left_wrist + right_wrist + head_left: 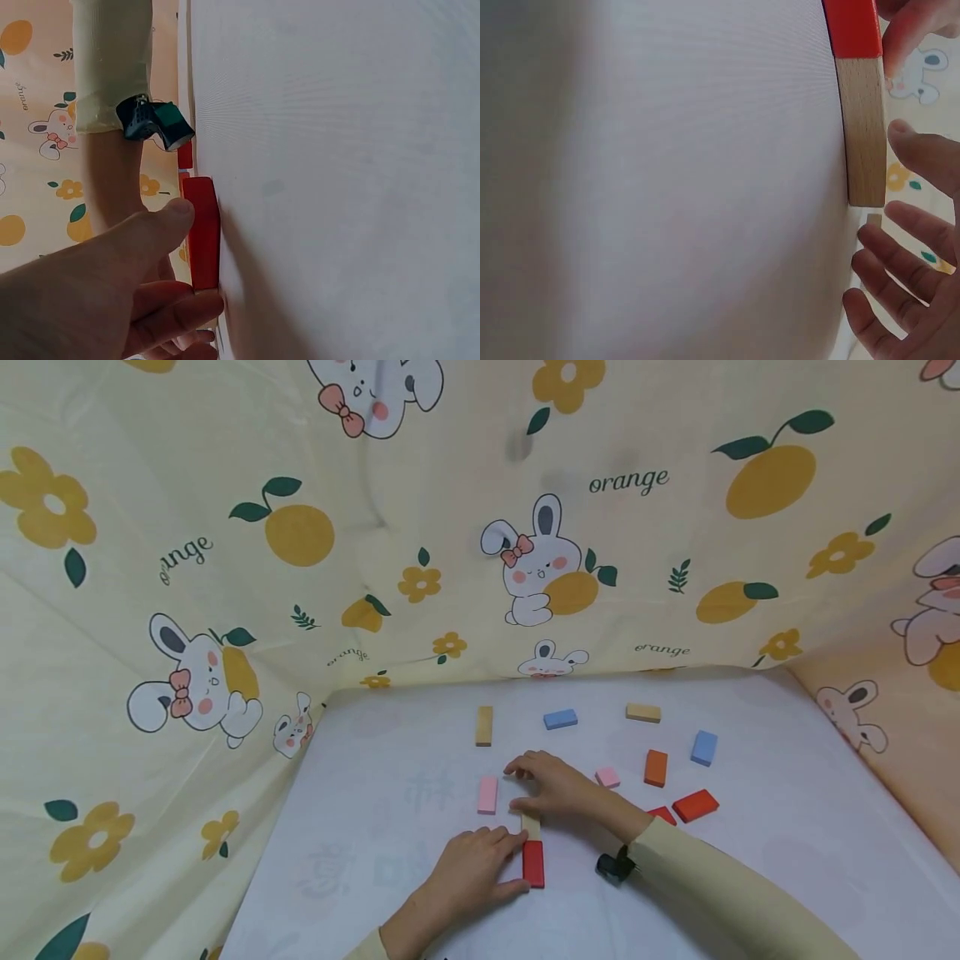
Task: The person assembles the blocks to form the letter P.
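A red block [533,864] and a plain wooden block [531,827] lie end to end on the table. My left hand [474,870] is beside them on the left; its thumb touches the red block [202,232] and a forefinger reaches to where the two blocks meet. In the right wrist view, my right hand [919,262] has its fingers spread, by the far end of the wooden block [864,131], apart from it. In the head view, that right hand [555,785] hides part of the wooden block. A pink block [487,795] lies left of it.
Behind are a wooden block [484,727], a blue block [561,719] and another wooden block [643,713]. To the right lie an orange block [656,768], a blue block [703,748], a red block [695,806] and a pink block [607,777]. A patterned curtain [450,527] hangs behind.
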Motion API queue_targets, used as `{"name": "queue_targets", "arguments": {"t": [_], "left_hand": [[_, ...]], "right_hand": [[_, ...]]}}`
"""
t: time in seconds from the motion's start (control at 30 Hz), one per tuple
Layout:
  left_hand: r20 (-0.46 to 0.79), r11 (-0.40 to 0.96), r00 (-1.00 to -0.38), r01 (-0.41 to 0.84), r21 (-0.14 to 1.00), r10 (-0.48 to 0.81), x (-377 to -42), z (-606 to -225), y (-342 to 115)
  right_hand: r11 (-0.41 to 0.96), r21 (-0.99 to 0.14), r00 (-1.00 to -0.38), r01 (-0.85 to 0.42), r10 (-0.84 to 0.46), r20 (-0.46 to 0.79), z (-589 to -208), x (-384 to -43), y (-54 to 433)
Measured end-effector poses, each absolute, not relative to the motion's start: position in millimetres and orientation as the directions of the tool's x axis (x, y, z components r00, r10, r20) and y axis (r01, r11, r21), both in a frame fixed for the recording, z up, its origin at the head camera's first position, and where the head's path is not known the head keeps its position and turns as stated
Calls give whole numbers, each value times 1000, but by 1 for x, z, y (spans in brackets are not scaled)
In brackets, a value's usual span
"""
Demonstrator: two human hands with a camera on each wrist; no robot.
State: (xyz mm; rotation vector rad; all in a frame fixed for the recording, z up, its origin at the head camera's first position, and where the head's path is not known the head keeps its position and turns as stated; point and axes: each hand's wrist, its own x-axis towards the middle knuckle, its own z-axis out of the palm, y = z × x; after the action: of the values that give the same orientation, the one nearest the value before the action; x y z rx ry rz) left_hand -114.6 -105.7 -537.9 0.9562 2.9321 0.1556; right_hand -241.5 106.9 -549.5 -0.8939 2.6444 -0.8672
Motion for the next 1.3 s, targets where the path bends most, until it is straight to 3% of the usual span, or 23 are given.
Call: {"name": "queue_targets", "arguments": {"t": [0.3, 1.3], "left_hand": [[-12, 799, -802, 593, 99, 597, -114, -538, -106], [-59, 810, -811, 573, 124, 582, -116, -540, -105]], "right_hand": [[629, -581, -767, -516, -641, -13, -548, -244, 94], [684, -509, -781, -522, -623, -36, -546, -248, 75]]}}
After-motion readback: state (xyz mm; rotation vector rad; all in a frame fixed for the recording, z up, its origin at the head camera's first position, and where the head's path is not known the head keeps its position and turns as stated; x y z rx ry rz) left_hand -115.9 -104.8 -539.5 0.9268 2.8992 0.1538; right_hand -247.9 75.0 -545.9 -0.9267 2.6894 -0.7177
